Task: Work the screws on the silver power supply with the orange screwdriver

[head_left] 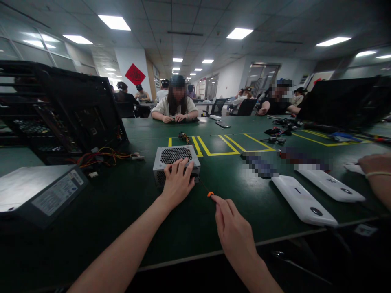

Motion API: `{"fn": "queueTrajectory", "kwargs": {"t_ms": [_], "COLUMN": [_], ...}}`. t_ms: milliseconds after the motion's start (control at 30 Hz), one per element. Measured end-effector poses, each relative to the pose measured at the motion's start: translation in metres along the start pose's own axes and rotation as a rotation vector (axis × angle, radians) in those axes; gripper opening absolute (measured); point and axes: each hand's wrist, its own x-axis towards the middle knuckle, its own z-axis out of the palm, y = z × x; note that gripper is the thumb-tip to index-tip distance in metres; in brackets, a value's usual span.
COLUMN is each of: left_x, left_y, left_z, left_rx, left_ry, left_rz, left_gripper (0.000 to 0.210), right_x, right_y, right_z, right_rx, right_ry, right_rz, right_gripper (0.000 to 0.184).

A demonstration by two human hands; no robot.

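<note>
"Where?"
"At a green table point(146, 130) marked with yellow lines point(224, 154), under ceiling lights point(114, 22), red diamond sign point(135, 74) beyond."
"And hands?"
"Rests left hand point(179, 181), spread, on the metal power supply point(171, 153) just beside the yellow lines; pinches an orange-handled tool point(210, 194) in right hand point(233, 226)."

"How is the left hand point(178, 182) posed?"
"Palm down, fingers point(183, 166) slightly spread, bare forearm point(131, 244) slanting forward."
"And the right hand point(235, 226)?"
"Closed in a grip, index fingertip point(215, 198) foremost, wrist low."
</note>
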Motion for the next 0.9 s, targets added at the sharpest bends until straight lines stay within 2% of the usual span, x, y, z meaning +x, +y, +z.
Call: {"fn": "queueTrajectory", "kwargs": {"t_ms": [133,333,433,567,767,833,900], "left_x": [-0.001,-0.004,-0.004,-0.004,-0.002,-0.001,-0.001], "left_y": [-0.002,-0.006,-0.006,-0.005,-0.004,-0.004,-0.004], "left_z": [0.001,0.008,0.01,0.011,0.009,0.009,0.008], "left_rx": [0.015,0.056,0.049,0.035,0.033,0.024,0.01], "left_ry": [0.0,0.044,0.058,0.061,0.058,0.06,0.064], "left_rz": [0.033,0.098,0.099,0.091,0.066,0.059,0.058], "left_gripper": [0.05,0.024,0.019,0.014,0.011,0.011,0.011], "right_x": [0.002,-0.001,0.0,0.002,0.009,0.012,0.015], "right_y": [-0.002,-0.01,-0.006,-0.005,-0.015,-0.013,-0.009], "right_z": [0.0,0.005,0.006,0.006,0.007,0.005,0.004], "right_rx": [0.08,0.049,0.052,0.16,0.015,0.094,0.288], "right_ry": [-0.036,-0.012,-0.041,-0.101,-0.205,-0.241,-0.275], "right_rz": [0.026,0.04,0.088,0.118,0.232,0.272,0.312], "right_gripper": [0.025,0.025,0.024,0.018,0.017,0.017,0.02]}}
